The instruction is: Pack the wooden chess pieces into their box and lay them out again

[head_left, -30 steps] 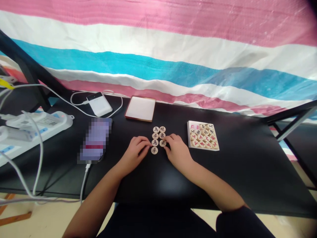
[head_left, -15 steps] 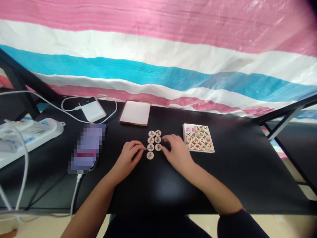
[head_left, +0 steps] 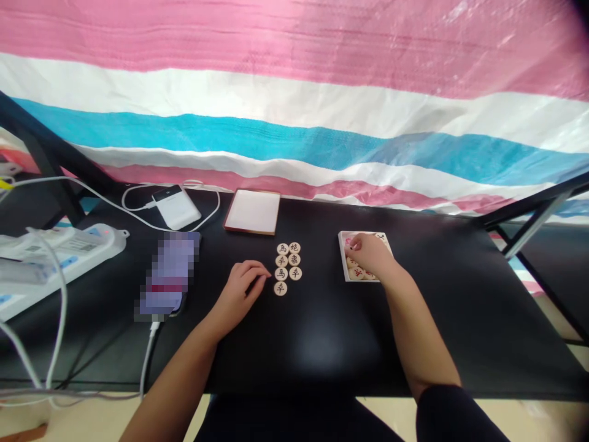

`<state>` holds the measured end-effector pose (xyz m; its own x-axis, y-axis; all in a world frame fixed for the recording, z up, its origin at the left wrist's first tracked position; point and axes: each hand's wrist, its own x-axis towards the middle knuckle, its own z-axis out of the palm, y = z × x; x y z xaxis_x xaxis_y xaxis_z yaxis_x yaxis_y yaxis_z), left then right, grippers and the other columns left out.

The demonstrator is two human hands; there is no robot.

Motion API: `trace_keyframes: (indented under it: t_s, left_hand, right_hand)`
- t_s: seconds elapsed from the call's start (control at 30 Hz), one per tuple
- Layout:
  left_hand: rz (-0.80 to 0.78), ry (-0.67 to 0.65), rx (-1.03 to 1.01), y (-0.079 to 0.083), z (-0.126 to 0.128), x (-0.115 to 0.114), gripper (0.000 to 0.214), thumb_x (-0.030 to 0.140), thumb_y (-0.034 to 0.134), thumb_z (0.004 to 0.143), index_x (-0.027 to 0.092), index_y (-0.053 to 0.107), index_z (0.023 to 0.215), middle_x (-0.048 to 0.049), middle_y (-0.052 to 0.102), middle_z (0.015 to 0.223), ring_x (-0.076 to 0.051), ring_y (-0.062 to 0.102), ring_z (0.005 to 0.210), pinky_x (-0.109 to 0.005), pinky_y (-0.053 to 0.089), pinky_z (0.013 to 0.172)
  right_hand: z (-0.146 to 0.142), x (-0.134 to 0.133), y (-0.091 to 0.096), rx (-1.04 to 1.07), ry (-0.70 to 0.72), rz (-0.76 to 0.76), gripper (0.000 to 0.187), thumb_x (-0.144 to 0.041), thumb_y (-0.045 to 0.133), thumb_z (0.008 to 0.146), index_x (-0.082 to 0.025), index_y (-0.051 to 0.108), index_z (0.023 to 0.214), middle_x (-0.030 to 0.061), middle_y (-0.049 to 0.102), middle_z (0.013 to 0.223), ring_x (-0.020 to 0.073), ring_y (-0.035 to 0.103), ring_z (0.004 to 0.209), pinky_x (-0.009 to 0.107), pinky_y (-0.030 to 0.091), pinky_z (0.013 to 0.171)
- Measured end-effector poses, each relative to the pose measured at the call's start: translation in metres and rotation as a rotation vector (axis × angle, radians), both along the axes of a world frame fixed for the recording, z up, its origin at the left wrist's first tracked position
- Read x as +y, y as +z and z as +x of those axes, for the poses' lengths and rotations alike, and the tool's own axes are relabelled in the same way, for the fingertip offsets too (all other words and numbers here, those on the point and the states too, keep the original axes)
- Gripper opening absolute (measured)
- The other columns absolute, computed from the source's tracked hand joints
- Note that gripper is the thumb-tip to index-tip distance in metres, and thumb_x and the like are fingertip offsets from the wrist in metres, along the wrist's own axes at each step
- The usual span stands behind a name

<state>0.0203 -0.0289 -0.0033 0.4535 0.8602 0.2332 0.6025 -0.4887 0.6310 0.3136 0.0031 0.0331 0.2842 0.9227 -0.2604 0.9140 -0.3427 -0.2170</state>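
Observation:
Round wooden Chinese chess pieces [head_left: 281, 274] with black characters lie in two side-by-side columns on the black table, the left column one piece longer. My left hand [head_left: 242, 291] rests just left of them, thumb and fingers apart, holding nothing. Over a shallow white box [head_left: 342, 258] on the right is my right hand [head_left: 370, 253], its fingertips pinched on a Chinese chess piece [head_left: 353, 247] at the box's left side, mostly covered by the fingers. More pieces, some with red characters, sit in the box, partly hidden by the hand.
A box lid [head_left: 253, 210] lies inner side up at the table's back. To the left are a blurred phone [head_left: 170, 270] with a cable, a white power bank [head_left: 177, 207] and a power strip [head_left: 69, 261]. A striped sheet [head_left: 294, 129] hangs behind the table.
My right hand has left the columns of pieces and moved right to the white box, fingers now pinched inside it. My left hand stays beside the columns. The camera view shifts slightly.

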Motion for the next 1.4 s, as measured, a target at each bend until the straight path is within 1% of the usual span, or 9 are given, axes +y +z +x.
trace_keyframes:
  t_s: [0.17,0.37,0.5,0.6,0.7,0.83,1.03,1.23,1.4]
  left_hand:
    - [-0.012,0.003,-0.012,0.001,-0.001,-0.001,0.015,0.017,0.044,0.087,0.020,0.057,0.091,-0.0037,0.054,0.095,-0.017,0.048,0.091,-0.032,0.038,0.084]
    - [-0.023,0.006,-0.019,0.002,-0.001,-0.001,0.015,0.017,0.043,0.087,0.020,0.057,0.091,-0.0036,0.054,0.096,-0.017,0.048,0.091,-0.032,0.038,0.085]
    - [-0.024,0.005,-0.028,0.002,-0.001,-0.001,0.015,0.017,0.043,0.087,0.020,0.057,0.091,-0.0035,0.054,0.096,-0.016,0.048,0.091,-0.032,0.038,0.085]
    - [-0.023,-0.002,-0.032,0.002,-0.001,-0.002,0.015,0.017,0.043,0.087,0.020,0.057,0.091,-0.0035,0.054,0.096,-0.016,0.048,0.092,-0.032,0.038,0.085]
    - [-0.020,-0.012,-0.025,0.000,-0.002,-0.002,0.015,0.018,0.043,0.087,0.020,0.057,0.091,-0.0034,0.054,0.096,-0.016,0.048,0.091,-0.032,0.038,0.085]
    - [-0.015,-0.003,-0.008,-0.002,-0.002,-0.001,0.016,0.019,0.043,0.087,0.021,0.058,0.092,-0.0034,0.054,0.097,-0.017,0.049,0.091,-0.033,0.038,0.085]
    - [0.000,-0.004,0.004,-0.001,-0.002,-0.001,0.015,0.019,0.043,0.087,0.020,0.058,0.091,-0.0035,0.055,0.096,-0.017,0.049,0.091,-0.033,0.039,0.084]
    - [-0.009,-0.003,0.010,-0.001,-0.002,-0.001,0.016,0.020,0.042,0.087,0.020,0.058,0.092,-0.0037,0.054,0.096,-0.017,0.048,0.091,-0.033,0.039,0.084]
    - [-0.010,-0.008,0.023,-0.003,-0.002,-0.001,0.017,0.020,0.042,0.088,0.021,0.058,0.092,-0.0037,0.054,0.097,-0.017,0.048,0.091,-0.033,0.038,0.084]
  right_hand:
    - [-0.002,-0.003,0.001,-0.027,0.016,0.015,0.019,-0.025,0.054,0.072,-0.014,0.058,0.086,0.0102,0.063,0.084,0.0209,0.056,0.078,0.028,0.038,0.065]
    - [0.003,-0.002,-0.004,0.038,0.033,0.044,0.020,-0.023,0.054,0.071,-0.014,0.057,0.089,0.0085,0.063,0.083,0.0192,0.057,0.077,0.027,0.038,0.067]
    - [-0.003,-0.009,0.013,0.082,0.021,0.202,0.015,-0.028,0.053,0.073,-0.016,0.059,0.079,0.0063,0.063,0.080,0.0180,0.056,0.074,0.028,0.038,0.067]
    - [-0.019,-0.021,0.032,0.247,0.060,0.318,0.016,-0.033,0.054,0.073,-0.019,0.060,0.079,0.0023,0.063,0.078,0.0138,0.054,0.066,0.026,0.039,0.063]
    - [-0.041,-0.030,0.038,0.432,0.206,0.192,0.013,-0.033,0.056,0.072,-0.020,0.061,0.076,-0.0009,0.063,0.073,0.0108,0.050,0.058,0.024,0.037,0.058]
    - [-0.062,-0.035,0.022,0.506,0.303,0.052,0.008,-0.026,0.061,0.070,-0.021,0.061,0.074,-0.0028,0.064,0.072,0.0095,0.049,0.058,0.023,0.035,0.055]
    - [-0.070,-0.036,0.002,0.466,0.359,0.030,0.006,-0.025,0.062,0.070,-0.021,0.060,0.074,-0.0028,0.065,0.075,0.0106,0.051,0.064,0.024,0.036,0.060]
    - [-0.068,-0.041,0.005,0.327,0.385,-0.005,0.017,-0.025,0.066,0.067,-0.020,0.057,0.080,0.0006,0.062,0.082,0.0143,0.053,0.073,0.026,0.038,0.064]
    - [-0.081,-0.051,0.006,0.254,0.396,-0.014,0.021,-0.027,0.065,0.070,-0.018,0.052,0.083,0.0033,0.057,0.084,0.0176,0.052,0.083,0.028,0.039,0.070]
